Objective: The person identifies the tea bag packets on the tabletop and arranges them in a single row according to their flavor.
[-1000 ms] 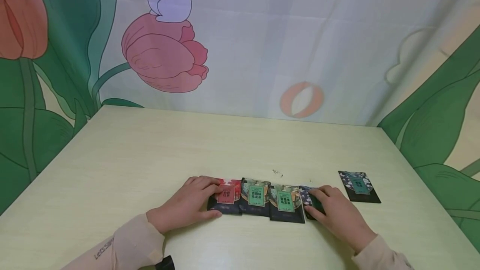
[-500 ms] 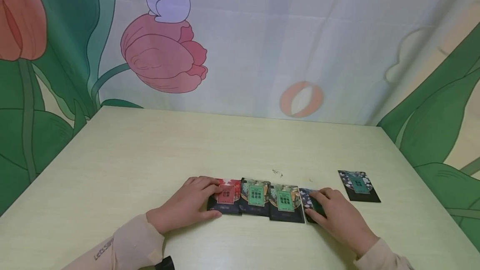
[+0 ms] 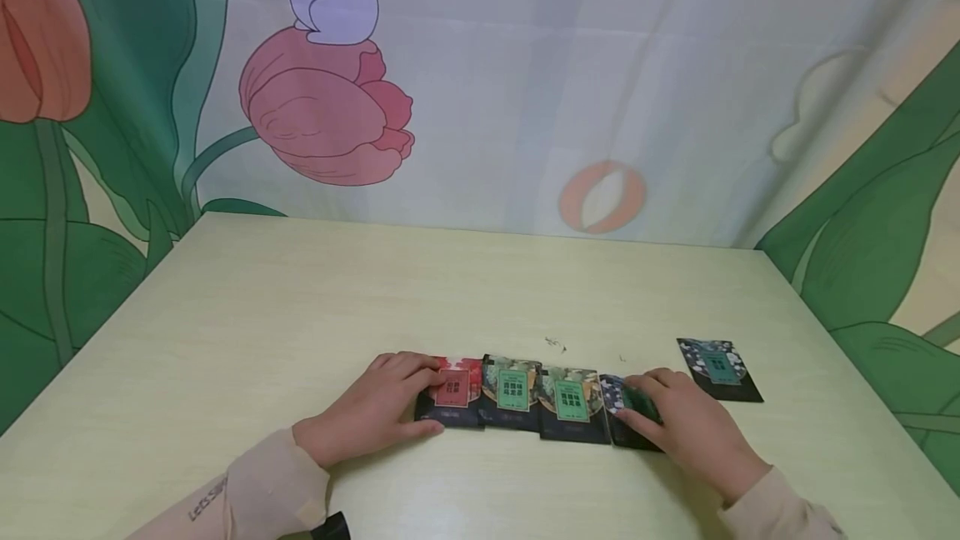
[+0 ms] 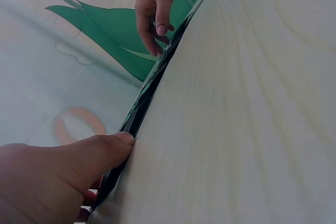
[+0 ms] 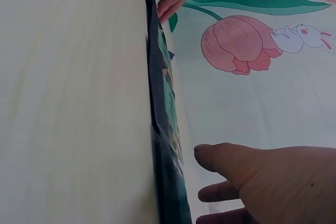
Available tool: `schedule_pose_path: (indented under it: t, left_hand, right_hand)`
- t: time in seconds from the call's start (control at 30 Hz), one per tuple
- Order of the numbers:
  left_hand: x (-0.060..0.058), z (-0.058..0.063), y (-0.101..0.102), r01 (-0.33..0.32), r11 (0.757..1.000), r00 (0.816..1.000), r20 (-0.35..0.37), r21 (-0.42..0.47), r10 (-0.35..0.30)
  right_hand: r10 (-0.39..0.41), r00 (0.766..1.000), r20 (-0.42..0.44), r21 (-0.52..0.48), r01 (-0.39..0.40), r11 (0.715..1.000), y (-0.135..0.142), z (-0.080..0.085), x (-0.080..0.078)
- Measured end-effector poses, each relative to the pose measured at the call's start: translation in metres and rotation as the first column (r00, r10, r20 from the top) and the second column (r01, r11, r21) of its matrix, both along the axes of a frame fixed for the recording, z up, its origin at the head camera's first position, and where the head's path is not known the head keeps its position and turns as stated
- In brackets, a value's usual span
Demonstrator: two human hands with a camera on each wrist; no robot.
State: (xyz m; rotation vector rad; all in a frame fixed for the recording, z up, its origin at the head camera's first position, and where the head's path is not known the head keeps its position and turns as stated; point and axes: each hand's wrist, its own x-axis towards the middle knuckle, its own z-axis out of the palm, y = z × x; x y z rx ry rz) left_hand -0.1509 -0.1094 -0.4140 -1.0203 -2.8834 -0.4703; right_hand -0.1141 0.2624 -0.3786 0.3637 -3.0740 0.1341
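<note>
A row of flat tea sachets lies on the table, edges touching or slightly overlapping. At its left end is a red tea sachet (image 3: pixel 457 394); my left hand (image 3: pixel 375 407) rests on it, thumb along the near edge and fingers across the top. Two green-labelled tea sachets, one left (image 3: pixel 512 394) and one right (image 3: pixel 573 407), fill the middle. Ending the row is a dark blue floral tea sachet (image 3: pixel 630 432), partly hidden beneath my right hand (image 3: pixel 690 427). The right wrist view shows that hand's thumb and fingers (image 5: pixel 218 158) spread loosely, apart from the sachet.
Another dark floral tea sachet (image 3: pixel 720 369) lies alone to the right, beyond my right hand. Small dark crumbs (image 3: pixel 555 344) are scattered behind the row. The pale table (image 3: pixel 337 290) ends at a printed curtain (image 3: pixel 480 107).
My right hand has shifted slightly right, uncovering more of the dark blue floral tea sachet, which now sits in line with the row. My left hand has stayed in place.
</note>
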Motion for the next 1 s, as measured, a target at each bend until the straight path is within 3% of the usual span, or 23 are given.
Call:
schedule_pose_path:
  t: [0.23,0.47,0.73,1.0]
  left_hand:
    - [0.001,0.001,0.0,0.0,1.0,1.0,0.003,0.0,0.0]
    - [0.001,0.003,0.0,-0.01,1.0,1.0,0.014,0.002,0.01]
    - [0.001,0.003,0.0,-0.009,1.0,1.0,0.021,0.012,0.008]
    - [0.002,0.004,0.0,-0.001,1.0,1.0,0.013,0.006,0.001]
  right_hand:
    - [0.026,1.0,-0.007,-0.026,-0.026,0.999,0.012,0.007,-0.007]
    - [-0.003,1.0,0.007,-0.091,0.004,0.996,0.033,0.009,-0.016]
    - [0.001,1.0,-0.031,-0.135,-0.005,0.991,0.062,0.005,-0.029]
    - [-0.041,0.999,0.019,-0.126,0.043,0.991,0.083,-0.004,-0.04]
